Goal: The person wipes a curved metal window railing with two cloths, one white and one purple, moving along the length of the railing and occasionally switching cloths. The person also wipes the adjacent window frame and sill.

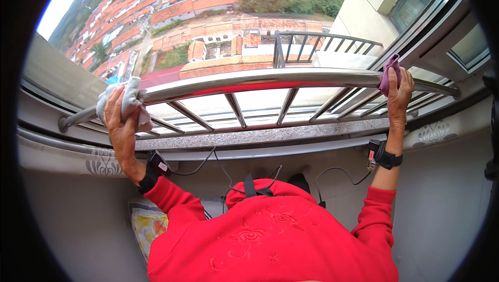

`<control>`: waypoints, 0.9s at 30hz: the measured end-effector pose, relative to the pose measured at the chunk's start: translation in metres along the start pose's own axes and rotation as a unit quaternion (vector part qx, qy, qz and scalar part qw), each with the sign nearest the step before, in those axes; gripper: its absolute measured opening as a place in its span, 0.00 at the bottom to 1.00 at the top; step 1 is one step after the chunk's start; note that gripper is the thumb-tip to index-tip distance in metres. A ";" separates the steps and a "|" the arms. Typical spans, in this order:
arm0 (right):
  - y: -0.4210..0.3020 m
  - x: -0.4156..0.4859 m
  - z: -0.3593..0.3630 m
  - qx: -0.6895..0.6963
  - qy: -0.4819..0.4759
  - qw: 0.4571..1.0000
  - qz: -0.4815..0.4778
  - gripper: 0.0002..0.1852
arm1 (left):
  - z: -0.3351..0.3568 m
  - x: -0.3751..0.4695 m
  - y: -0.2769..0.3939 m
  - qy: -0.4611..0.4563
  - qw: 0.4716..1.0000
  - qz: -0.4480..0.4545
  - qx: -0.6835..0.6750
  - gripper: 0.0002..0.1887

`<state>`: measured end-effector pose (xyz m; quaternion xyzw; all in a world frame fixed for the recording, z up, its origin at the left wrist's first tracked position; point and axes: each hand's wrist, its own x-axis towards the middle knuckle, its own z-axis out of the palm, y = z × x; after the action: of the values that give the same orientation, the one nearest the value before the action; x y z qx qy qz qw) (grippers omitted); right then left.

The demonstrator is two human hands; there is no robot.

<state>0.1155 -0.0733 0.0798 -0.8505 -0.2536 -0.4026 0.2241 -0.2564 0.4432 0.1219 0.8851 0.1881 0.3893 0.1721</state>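
A polished metal window railing runs across the view in front of me. Near its left end, my left hand presses a pale grey cloth around the top rail, with a loose fold hanging below. Toward the right end, my right hand holds a folded purple cloth against the same rail, thumb on the near side. The palms and the fingertips behind the cloths are hidden. Slanting metal bars join the top rail to a lower one.
A speckled stone sill lies under the railing. Dark cables run from the wrist-worn devices toward my body. A box with patterned fabric stands at lower left. Outside are a dark metal guard rail and, far below, orange-roofed houses.
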 end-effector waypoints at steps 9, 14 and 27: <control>-0.006 0.002 -0.003 0.012 -0.009 1.000 0.006 0.22 | 0.036 0.007 0.058 -0.046 0.997 0.068 -0.013 0.18; -0.007 0.000 -0.003 0.019 0.008 1.000 0.016 0.20 | 0.064 0.015 0.105 -0.046 0.991 0.122 -0.018 0.21; -0.007 0.000 -0.004 0.010 0.003 1.000 0.003 0.19 | 0.099 0.020 0.157 -0.062 0.983 0.172 0.004 0.24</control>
<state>0.1093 -0.0703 0.0828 -0.8476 -0.2546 -0.4019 0.2349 -0.1380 0.3006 0.1418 0.9276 0.0237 0.3563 0.1101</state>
